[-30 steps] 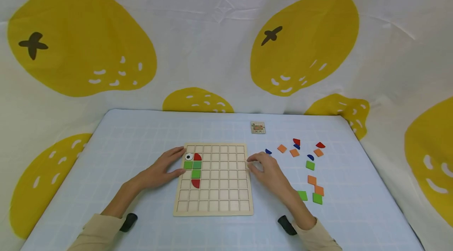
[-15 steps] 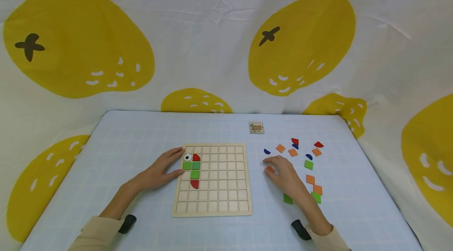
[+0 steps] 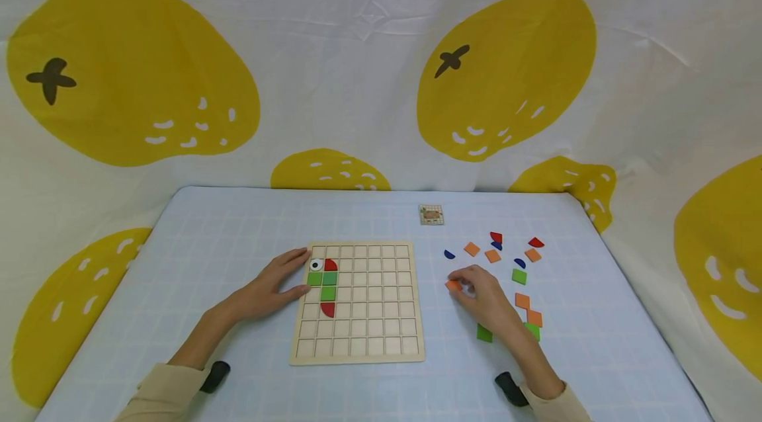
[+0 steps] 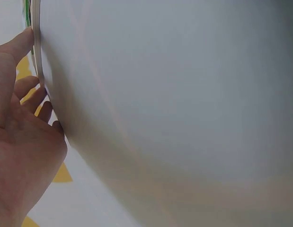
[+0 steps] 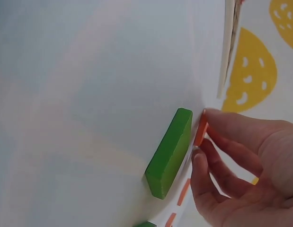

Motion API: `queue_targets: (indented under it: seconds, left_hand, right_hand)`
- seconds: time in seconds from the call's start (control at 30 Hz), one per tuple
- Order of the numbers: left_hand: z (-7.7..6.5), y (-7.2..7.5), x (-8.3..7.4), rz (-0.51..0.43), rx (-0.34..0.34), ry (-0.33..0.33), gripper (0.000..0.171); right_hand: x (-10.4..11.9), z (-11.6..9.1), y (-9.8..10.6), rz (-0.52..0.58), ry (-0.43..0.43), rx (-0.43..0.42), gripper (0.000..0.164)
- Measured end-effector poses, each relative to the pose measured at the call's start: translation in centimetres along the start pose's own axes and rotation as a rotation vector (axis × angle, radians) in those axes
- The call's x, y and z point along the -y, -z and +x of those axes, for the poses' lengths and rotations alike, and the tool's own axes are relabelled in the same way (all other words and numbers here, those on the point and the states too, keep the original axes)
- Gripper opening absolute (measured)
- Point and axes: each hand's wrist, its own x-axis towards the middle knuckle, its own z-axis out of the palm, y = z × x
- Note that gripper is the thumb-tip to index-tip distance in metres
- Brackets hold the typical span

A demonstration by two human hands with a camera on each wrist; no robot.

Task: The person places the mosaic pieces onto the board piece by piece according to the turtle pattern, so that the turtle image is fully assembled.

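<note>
A pale wooden grid board (image 3: pixel 375 328) lies on the table. In its left columns sit a white eye disc (image 3: pixel 316 264), a red quarter-round tile (image 3: pixel 327 309), another red one higher up, and several green square tiles (image 3: pixel 328 294). My left hand (image 3: pixel 270 286) rests on the table with thumb and fingertips touching the board's left edge. Right of the board, my right hand (image 3: pixel 483 299) pinches an orange square tile (image 3: pixel 452 286) low over the tabletop. In the right wrist view thumb and fingertips meet this orange tile (image 5: pixel 201 128) at its edges, beside a green tile (image 5: pixel 170 153).
Loose tiles lie around the right hand: orange squares (image 3: pixel 522 301), green squares (image 3: pixel 519 276), blue half-rounds (image 3: pixel 449 254) and red pieces (image 3: pixel 536 242). A small picture card (image 3: pixel 431 215) is at the back. A lemon-printed cloth (image 3: pixel 369 78) hangs behind the table.
My right hand has moved right, away from the board's right edge, to an orange square tile, and its fingers have closed on it. The left hand has stayed at the board's edge.
</note>
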Motion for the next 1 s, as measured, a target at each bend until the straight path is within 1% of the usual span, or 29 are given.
queue_targets:
  seconds: [0.23,0.37,0.47,0.67,1.0]
  left_hand:
    - [0.0,0.1,0.0,0.002,0.004,0.01,0.074]
    - [-0.1,0.0,0.1,-0.003,0.001,0.008,0.074]
    - [-0.1,0.0,0.2,-0.008,0.0,0.007,0.075]
    - [-0.1,-0.1,0.5,-0.012,-0.003,0.0,0.075]
    - [0.1,0.0,0.1,-0.011,0.0,-0.004,0.075]
  right_hand:
    - [0.0,0.2,-0.2,0.028,0.017,-0.015,0.021]
    - [0.2,0.4,-0.4,0.047,0.029,-0.032,0.017]
    - [0.5,0.6,-0.5,0.074,0.029,-0.037,0.014]
    - [1.2,1.1,-0.8,0.136,0.032,-0.027,0.016]
    - [2.7,2.3,-1.7,0.181,0.117,-0.043,0.016]
